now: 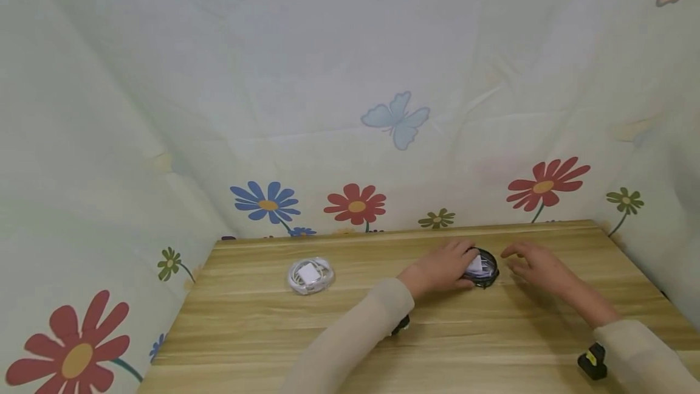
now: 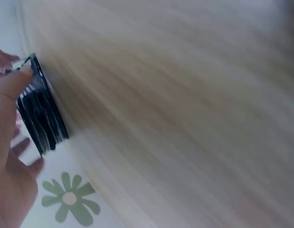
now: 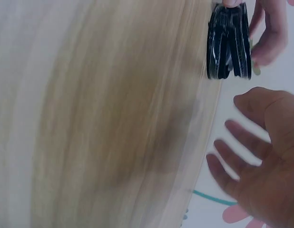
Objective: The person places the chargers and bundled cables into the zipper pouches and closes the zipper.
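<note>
In the head view my left hand (image 1: 445, 267) grips a coiled black cable (image 1: 488, 276) by its left side, over the right half of the tabletop. A pale, boxy piece (image 1: 476, 264) shows on top of the coil, beside the fingers. The left wrist view has the thumb over the edge of the black cable (image 2: 41, 114), with fingers on its far side. Just right of the coil, my right hand (image 1: 541, 267) holds nothing. Its fingers are loosely spread in the right wrist view, apart from the black cable (image 3: 229, 45).
Farther left on the wooden table (image 1: 246, 321) lies a white coiled cable (image 1: 295, 284) with a white square block (image 1: 308, 273) on it. A curtain (image 1: 328, 78) printed with flowers and a butterfly hangs behind the table. Both wrists carry black devices (image 1: 593, 362).
</note>
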The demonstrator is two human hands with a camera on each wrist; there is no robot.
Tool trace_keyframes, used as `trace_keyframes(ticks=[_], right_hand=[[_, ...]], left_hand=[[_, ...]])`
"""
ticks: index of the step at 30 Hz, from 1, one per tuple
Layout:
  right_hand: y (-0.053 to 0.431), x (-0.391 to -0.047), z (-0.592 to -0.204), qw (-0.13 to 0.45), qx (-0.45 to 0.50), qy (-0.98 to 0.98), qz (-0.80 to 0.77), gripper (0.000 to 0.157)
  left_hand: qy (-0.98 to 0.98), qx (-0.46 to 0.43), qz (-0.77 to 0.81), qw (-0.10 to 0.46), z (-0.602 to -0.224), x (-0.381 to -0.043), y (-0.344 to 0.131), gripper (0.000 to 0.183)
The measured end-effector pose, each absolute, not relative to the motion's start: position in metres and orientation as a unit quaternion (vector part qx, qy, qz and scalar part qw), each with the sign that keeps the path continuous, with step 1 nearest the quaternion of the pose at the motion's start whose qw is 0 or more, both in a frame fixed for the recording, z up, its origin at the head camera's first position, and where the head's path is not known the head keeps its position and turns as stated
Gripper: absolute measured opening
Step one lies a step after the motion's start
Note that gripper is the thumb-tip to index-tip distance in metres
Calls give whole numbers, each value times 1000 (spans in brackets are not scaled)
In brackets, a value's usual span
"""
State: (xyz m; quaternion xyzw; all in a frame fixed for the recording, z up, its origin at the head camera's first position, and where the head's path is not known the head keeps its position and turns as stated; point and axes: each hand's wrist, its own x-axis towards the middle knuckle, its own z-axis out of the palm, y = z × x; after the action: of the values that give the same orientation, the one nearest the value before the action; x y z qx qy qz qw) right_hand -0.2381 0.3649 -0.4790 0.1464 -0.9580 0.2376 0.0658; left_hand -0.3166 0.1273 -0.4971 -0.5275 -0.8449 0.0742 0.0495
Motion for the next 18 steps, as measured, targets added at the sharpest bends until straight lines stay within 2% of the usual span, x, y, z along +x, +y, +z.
trace_keyframes(ticks=[3,8,14,18], right_hand=[[364,-234,-481,64,126,-965,223,13],[362,-228,-486,75,125,-969,197,11],[352,-225,-491,92,143,-968,186,12],[345,-224,-491,102,137,-969,178,12]], left_hand=[[-824,-560,79,30,-495,-319,122,77],[-794,-597,116,18,-494,-324,117,71],[-806,-573,151,3,-501,-321,116,67],[-822,-546,162,19,-504,-313,119,65]])
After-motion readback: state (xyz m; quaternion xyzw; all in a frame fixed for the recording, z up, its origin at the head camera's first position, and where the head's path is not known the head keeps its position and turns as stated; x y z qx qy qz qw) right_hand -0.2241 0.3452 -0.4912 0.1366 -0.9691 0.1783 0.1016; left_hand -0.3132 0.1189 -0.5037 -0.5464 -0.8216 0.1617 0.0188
